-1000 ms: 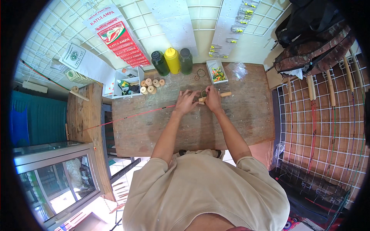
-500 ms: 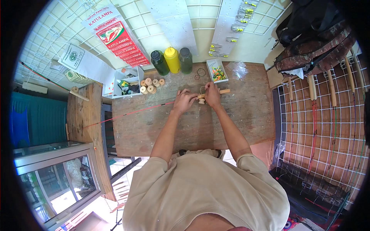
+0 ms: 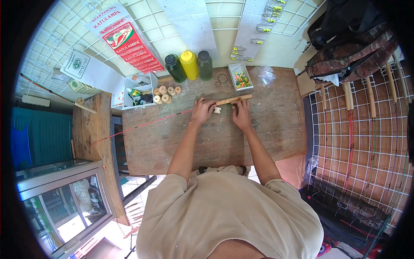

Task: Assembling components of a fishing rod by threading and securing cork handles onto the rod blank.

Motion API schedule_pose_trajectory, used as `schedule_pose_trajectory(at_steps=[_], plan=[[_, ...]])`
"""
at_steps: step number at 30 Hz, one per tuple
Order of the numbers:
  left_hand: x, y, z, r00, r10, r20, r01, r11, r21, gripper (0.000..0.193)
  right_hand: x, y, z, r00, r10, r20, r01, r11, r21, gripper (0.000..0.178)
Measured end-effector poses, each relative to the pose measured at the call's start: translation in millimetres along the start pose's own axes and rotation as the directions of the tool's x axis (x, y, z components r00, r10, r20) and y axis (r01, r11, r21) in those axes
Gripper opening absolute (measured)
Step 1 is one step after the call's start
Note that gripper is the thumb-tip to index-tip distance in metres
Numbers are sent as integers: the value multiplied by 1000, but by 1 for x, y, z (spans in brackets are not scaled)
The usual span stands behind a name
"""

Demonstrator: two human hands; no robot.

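A fishing rod lies across the tabletop, its thin red shaft [image 3: 151, 123] running left and its wooden handle [image 3: 241, 98] pointing right and slightly away. My left hand [image 3: 202, 111] is closed round the rod where shaft and handle meet. A small pale wooden spool [image 3: 217, 110] sits just under the handle, beside my left fingertips. My right hand [image 3: 242, 115] is below the handle's middle, fingers curled together close to its near edge. Whatever those fingers pinch, if anything, is too small to make out.
Several wooden spools [image 3: 167, 98] stand left of my hands, beside a white compartment box [image 3: 124, 101]. Behind are two dark green bottles [image 3: 204, 69], a yellow squeeze bottle [image 3: 189, 68], a white tray [image 3: 249, 86] of small colourful pieces and a clear plastic bag [image 3: 264, 76]. Rods hang on the right rack [image 3: 345, 142].
My right hand has come down from above the handle to its near side. The handle now shows more fully, tilted further up at its right end. My left hand stays on the rod.
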State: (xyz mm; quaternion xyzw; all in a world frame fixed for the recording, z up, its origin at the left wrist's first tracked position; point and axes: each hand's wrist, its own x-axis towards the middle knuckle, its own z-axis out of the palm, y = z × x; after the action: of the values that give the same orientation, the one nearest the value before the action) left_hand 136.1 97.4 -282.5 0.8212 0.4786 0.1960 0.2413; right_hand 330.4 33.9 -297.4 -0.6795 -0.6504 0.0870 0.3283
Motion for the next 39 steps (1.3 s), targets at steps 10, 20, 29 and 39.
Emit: schedule_pose_trajectory(at_steps=[10, 20, 29, 39], plan=[[-9, -7, -3, 999, 15, -52, -20, 996, -92, 30, 3, -33, 6, 965, -154, 210, 119, 978, 172, 39], [-16, -3, -12, 996, 85, -22, -87, 992, -93, 33, 22, -17, -19, 978, -17, 208, -102, 831, 547, 33], [-7, -4, -8, 981, 154, -119, -162, 985, -56, 18, 30, -3, -14, 981, 71, 182, -180, 697, 695, 30], [-3, -3, -29, 969, 70, -236, -113, 978, -173, 13, 39, 10, -17, 981, 150, 124, -194, 717, 669, 34]])
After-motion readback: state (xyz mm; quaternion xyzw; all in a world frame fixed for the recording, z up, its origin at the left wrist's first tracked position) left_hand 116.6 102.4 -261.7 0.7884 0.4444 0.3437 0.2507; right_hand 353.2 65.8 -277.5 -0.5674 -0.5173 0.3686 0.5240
